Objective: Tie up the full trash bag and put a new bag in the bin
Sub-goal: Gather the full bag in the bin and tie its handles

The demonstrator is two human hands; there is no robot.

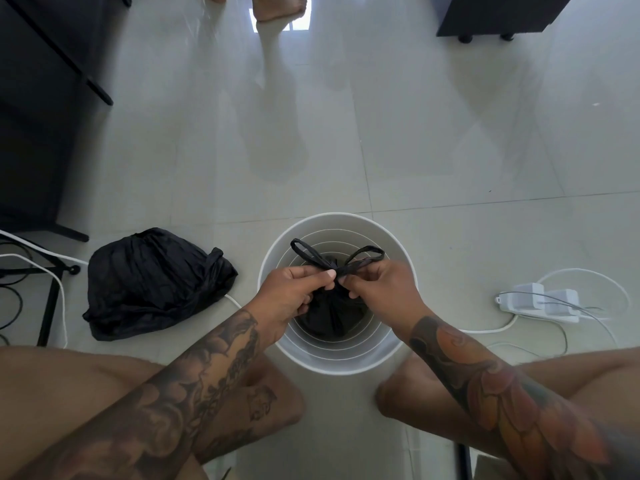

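While the white bin [337,292] is standing on the tiled floor [381,133] between the person's knees, a black trash bag [332,315] is sitting inside it, its gathered neck rising to the level of the bin's rim. Both hands are meeting over the middle of the bin. The left hand [294,289] is pinching the bag's twisted neck between thumb and curled fingers, and the right hand [379,284] is pinching the same neck from the other side, its fingertips touching those of the left. Two black handle loops [337,252] are fanning out from the pinch toward the far side of the bin, one to the left and one to the right.

To the left of the bin, a second black bag [152,284] is lying on the floor, bulging and knotted at the end nearest the bin, just apart from the bin's wall. To the right of the bin, a white power strip [538,303] with chargers plugged in is resting on the floor, its cable curving back toward the bin. Beyond the bin, at the far edge of the view, another person's bare foot [280,8] is showing.
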